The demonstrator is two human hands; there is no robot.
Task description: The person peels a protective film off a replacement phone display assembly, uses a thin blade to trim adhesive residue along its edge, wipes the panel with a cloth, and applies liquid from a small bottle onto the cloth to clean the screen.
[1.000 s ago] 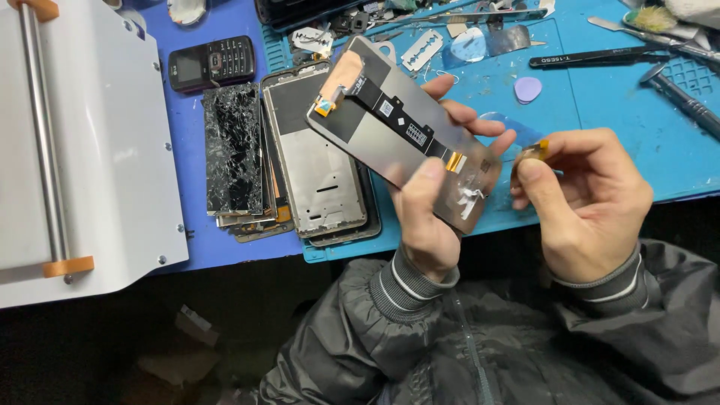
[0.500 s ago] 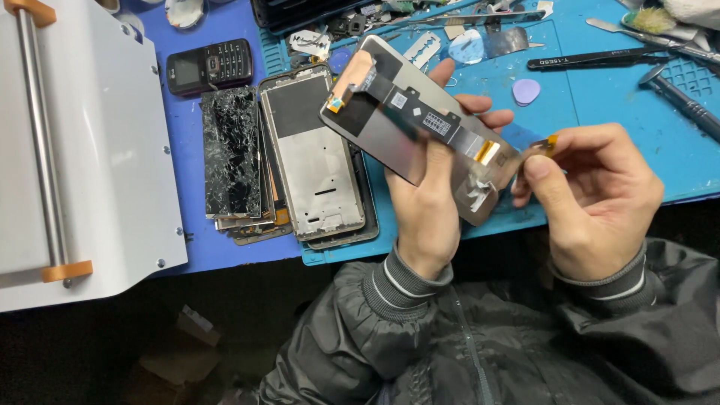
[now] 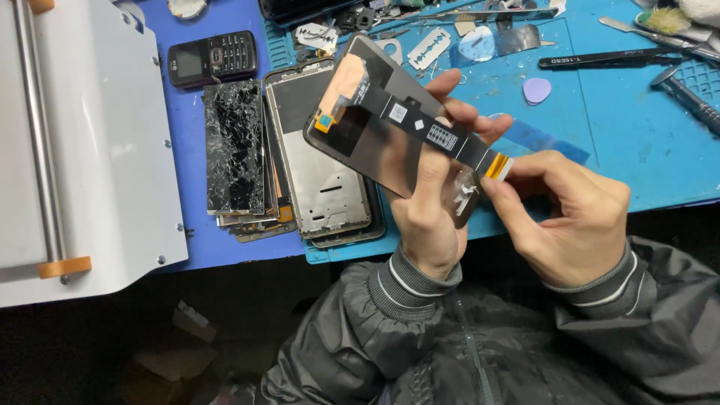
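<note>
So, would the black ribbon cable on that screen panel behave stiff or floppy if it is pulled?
Probably floppy: the ribbon cable looks thin and flat against the screen panel. Likely fragile too; the right hand pinches only its orange end.

A phone repair bench, no doubt about it. A blue work mat (image 3: 622, 142) covers the table, and it's littered with the trade's bits: black tweezers (image 3: 600, 58) at the far right, a razor blade (image 3: 428, 48) and a lilac plastic pick (image 3: 537, 91) scattered far centre. A shattered screen glass (image 3: 234, 146) lies left of centre on a stack of bare metal phone frames (image 3: 322, 165). An old black keypad phone (image 3: 212, 57) sits beyond it. At far left, a white machine (image 3: 97, 142) with a metal bar fills the edge. A small workshop, crowded and well used.
</note>
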